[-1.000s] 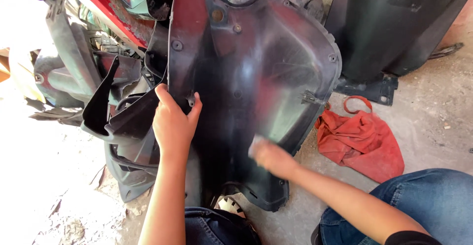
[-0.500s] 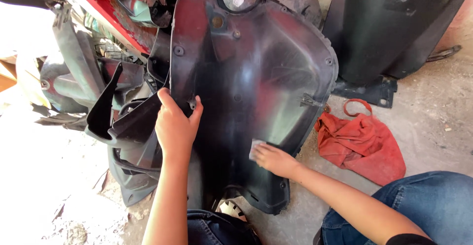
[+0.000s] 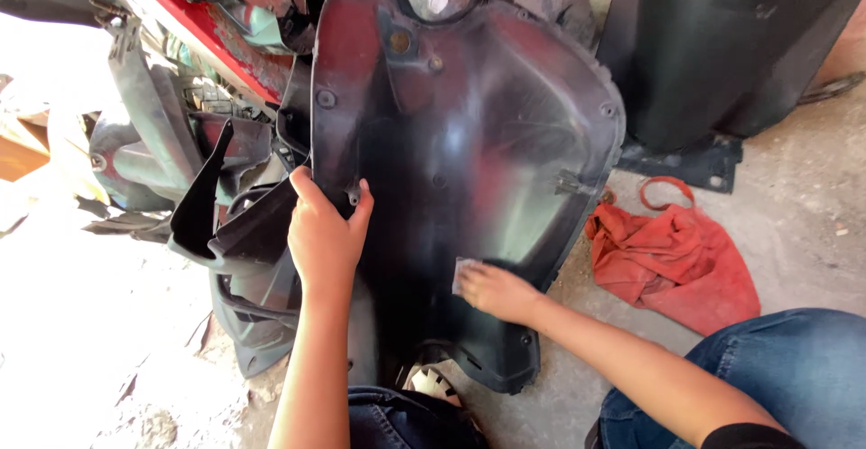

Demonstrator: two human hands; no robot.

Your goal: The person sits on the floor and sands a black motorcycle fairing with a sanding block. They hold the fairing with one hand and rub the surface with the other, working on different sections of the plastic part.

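A large black plastic scooter body panel [image 3: 469,142] stands upright in front of me, its inner side facing me. My left hand [image 3: 323,237] grips its left edge and steadies it. My right hand [image 3: 496,291] presses a small grey pad [image 3: 460,273] flat against the lower middle of the panel. My knees in blue jeans [image 3: 767,368] frame the bottom of the view.
A red rag [image 3: 677,259] lies on the concrete floor to the right. More black plastic parts [image 3: 234,223] and a red scooter frame [image 3: 180,16] are piled at left. Another large dark panel [image 3: 740,43] stands at top right.
My right hand with the pad has slid slightly up and to the left across the panel's inner surface. My left hand keeps its hold on the edge.
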